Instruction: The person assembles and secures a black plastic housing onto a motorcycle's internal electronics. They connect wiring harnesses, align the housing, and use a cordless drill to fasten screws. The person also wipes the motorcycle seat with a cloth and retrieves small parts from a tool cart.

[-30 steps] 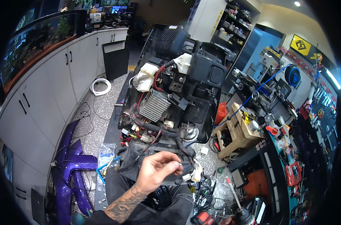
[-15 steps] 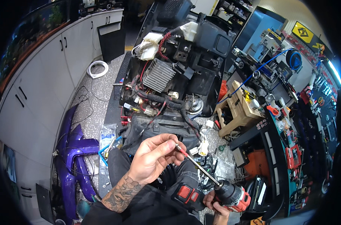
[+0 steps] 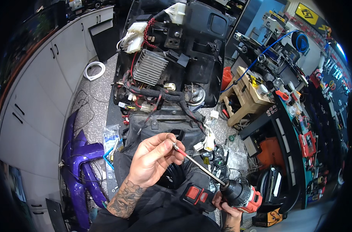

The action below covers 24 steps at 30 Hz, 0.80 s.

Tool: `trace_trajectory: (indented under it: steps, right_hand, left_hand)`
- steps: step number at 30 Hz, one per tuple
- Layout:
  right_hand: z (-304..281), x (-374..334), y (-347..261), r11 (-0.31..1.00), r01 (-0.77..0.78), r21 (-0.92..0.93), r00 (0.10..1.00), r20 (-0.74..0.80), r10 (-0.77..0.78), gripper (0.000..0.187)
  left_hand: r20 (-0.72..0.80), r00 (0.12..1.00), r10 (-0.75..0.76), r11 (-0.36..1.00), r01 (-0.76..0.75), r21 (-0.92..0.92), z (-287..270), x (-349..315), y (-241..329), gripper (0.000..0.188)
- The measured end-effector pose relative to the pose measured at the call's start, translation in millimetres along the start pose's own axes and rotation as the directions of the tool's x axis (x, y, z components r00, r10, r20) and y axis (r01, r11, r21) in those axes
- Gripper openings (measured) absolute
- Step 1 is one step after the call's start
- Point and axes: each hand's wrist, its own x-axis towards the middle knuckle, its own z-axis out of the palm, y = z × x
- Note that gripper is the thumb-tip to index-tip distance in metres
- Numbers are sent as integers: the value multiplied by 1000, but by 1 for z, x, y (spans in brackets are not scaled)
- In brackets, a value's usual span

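Power drill point(image 3: 243, 196) held in right hand point(image 3: 226, 208); long bit point(image 3: 202, 167) directed at left hand point(image 3: 154, 156).
Long axis of bit laid diagonally from the chuck point(image 3: 231, 190), up and leftward; its red sleeve point(image 3: 181, 152) is placed just beside the left fingertips. A small metal piece point(image 3: 175, 146) at the tip is pinched between left thumb and fingers; its exact type cannot be told. The drill is gripped with the right fingers wrapped round its handle, below the black bodywork point(image 3: 207, 58) in the view; a red-and-black battery pack point(image 3: 194, 194) is seen left of that hand. Markings: black emblem noted on a yellow sign point(image 3: 307, 14), upper right; dark lettering on an orange panel point(image 3: 270, 152), too small to be read; blue print on a clear bag point(image 3: 111, 135).
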Motion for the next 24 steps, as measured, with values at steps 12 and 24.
trace_trajectory:
  steps: [12, 24]
  right_hand:
    - [-3, -4, 17, 998, 39, -50, 997, -67, -42, 33]
    - [3, -18, 38, 999, 25, 23, 996, -89, -23, 47]
  left_hand:
    - [-21, 1000, -2, 991, 5, 137, -8, 3, -5, 21]
    - [-208, 978, 21, 928, 58, 367, 12, 19, -6, 22]
